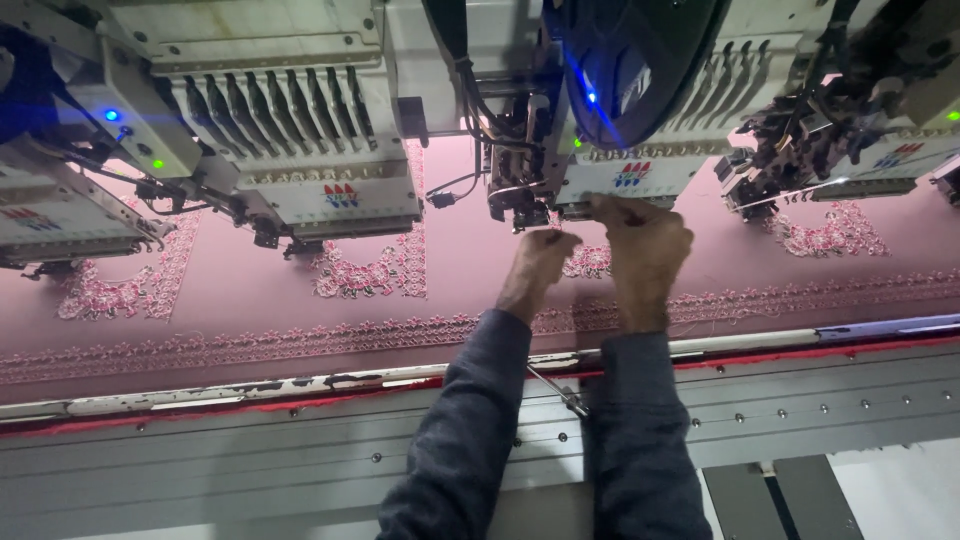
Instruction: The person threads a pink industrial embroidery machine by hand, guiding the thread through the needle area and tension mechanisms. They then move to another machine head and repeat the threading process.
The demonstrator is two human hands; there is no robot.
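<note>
Your two hands reach up under the middle head (610, 150) of a long embroidery machine, both sleeves (640, 440) dark grey. Your left hand (537, 262) is curled into a loose fist just below the needle area (520, 205), fingers drawn together; whether they pinch a thread cannot be told from here. Your right hand (645, 250) sits just beside it, fingers bunched and pressed up against the lower edge of the head's white faceplate (630, 180); what, if anything, they grip is hidden. Directly beneath both hands lies the pink cloth (470, 260), stretched flat, with a small stitched flower motif (590, 262) showing between your wrists. A lace-like border (300, 345) runs across the cloth nearer you than your hands. Below your forearms, a thin metal tool (560, 392) rests by the grey frame rail (300, 440). A second head (300, 130) stands well off to the left of your grip.
</note>
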